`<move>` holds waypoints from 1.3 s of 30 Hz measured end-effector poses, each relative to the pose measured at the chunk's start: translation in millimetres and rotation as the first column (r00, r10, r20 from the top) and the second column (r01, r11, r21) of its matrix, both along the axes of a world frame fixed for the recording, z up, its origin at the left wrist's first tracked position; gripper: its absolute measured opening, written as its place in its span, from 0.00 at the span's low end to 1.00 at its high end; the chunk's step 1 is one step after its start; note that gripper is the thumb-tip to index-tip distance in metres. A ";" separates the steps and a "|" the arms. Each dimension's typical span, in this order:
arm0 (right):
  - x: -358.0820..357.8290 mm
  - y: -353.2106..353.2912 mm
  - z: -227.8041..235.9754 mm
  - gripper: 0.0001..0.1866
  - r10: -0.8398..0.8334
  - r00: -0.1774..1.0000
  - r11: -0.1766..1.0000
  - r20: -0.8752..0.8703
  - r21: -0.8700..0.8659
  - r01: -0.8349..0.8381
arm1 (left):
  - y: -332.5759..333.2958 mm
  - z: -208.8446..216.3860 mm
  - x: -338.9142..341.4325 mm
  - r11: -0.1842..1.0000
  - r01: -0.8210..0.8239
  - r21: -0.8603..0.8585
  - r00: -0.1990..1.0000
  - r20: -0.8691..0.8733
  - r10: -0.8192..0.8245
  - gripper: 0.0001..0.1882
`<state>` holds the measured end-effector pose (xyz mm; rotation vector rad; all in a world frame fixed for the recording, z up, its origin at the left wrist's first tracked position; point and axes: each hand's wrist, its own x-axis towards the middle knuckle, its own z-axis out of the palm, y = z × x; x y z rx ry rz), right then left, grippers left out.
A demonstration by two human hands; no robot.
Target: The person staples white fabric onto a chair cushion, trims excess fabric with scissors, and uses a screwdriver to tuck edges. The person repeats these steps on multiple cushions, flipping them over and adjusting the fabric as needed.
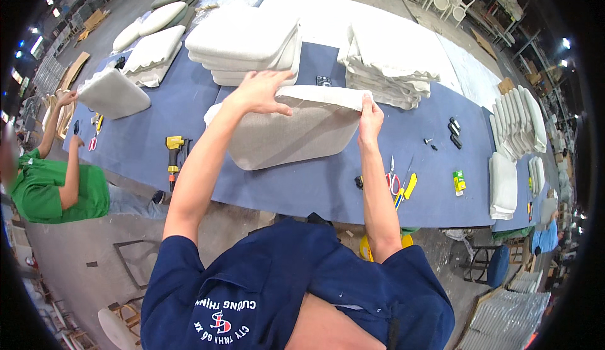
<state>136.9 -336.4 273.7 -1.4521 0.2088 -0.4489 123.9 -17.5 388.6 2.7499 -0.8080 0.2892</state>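
A light grey upholstered seat cushion point(293, 132) stands tilted on its edge on the blue-covered table in front of me. Its pale upper rim point(331, 96) faces up, with frayed cloth threads along the edge. My right hand point(370, 118) grips the cushion's upper right corner, thumb on top. Over the upper left part of the cushion, my left hand point(261, 93) is open, its fingers stretched and thumb apart; whether it touches the cloth I cannot tell. Behind the cushion lies a small dark patterned item point(323, 81).
Cushion stacks point(242, 41) and folded pale covers point(387, 66) stand behind. A yellow-black staple gun point(174, 161) lies left; red-handled scissors point(394, 183), a yellow cutter point(411, 186) and a green-yellow box point(459, 183) lie right. At far left, a person in green point(63, 186) handles another cushion point(115, 93).
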 end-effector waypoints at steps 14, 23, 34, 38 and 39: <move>-89.9 117.6 47.1 0.30 0.551 0.818 0.804 -0.165 0.366 -0.468 | -40.5 -14.0 -57.6 0.996 -0.085 -0.027 0.986 -0.144 0.081 0.31; -84.0 131.6 8.1 0.30 0.348 0.911 0.932 -0.222 0.187 -0.310 | -50.4 -56.8 -57.4 0.986 -0.153 -0.070 0.971 0.173 0.163 0.33; -39.5 134.3 -37.9 0.24 0.420 0.901 0.874 0.111 0.217 -0.435 | -21.1 5.1 27.8 0.978 -0.036 -0.206 0.712 -0.692 -0.119 0.27; -37.6 142.1 -54.2 0.21 0.376 0.895 0.919 0.240 0.028 -0.394 | -20.5 -9.5 77.0 0.988 0.155 -0.025 0.429 -0.899 -0.090 0.33; -32.7 137.7 -57.0 0.19 0.340 0.905 0.936 0.255 0.001 -0.352 | -28.3 -10.0 83.5 0.977 0.213 -0.034 0.447 -0.885 -0.128 0.33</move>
